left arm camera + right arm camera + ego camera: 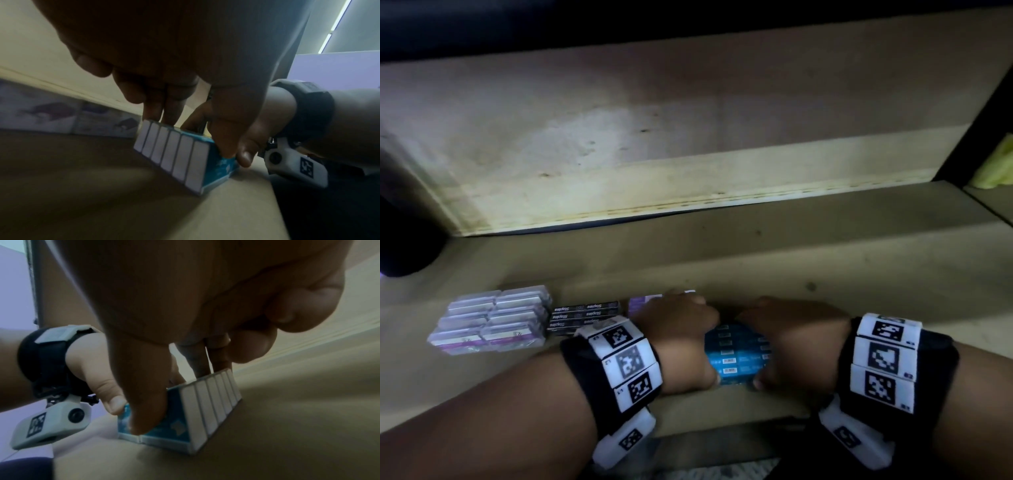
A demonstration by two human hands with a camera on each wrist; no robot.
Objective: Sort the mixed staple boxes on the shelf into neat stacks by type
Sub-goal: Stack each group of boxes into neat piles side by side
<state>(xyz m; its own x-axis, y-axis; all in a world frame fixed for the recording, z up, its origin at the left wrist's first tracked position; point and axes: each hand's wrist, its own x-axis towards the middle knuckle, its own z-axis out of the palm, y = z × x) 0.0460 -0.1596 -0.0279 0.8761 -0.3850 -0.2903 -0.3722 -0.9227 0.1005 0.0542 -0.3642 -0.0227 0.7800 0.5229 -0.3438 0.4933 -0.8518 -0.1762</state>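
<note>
A row of several blue staple boxes [738,356] stands packed side by side on the tan shelf board [859,274], near its front edge. My left hand [709,342] and right hand [756,346] both grip this row from above. Both thumbs press the near blue face and the fingers [162,112] curl over the far end. The boxes' white ends [174,154] show in the left wrist view and the white ends [207,404] in the right wrist view. To the left lie purple-and-white boxes [489,318] in neat stacks and black "Staples" boxes [585,315].
A purple box [643,301] sits half hidden behind my left hand. A pale back panel [688,154] closes the shelf behind. A dark round object [404,246] stands at the far left, and something yellow [996,164] sits beyond the right upright.
</note>
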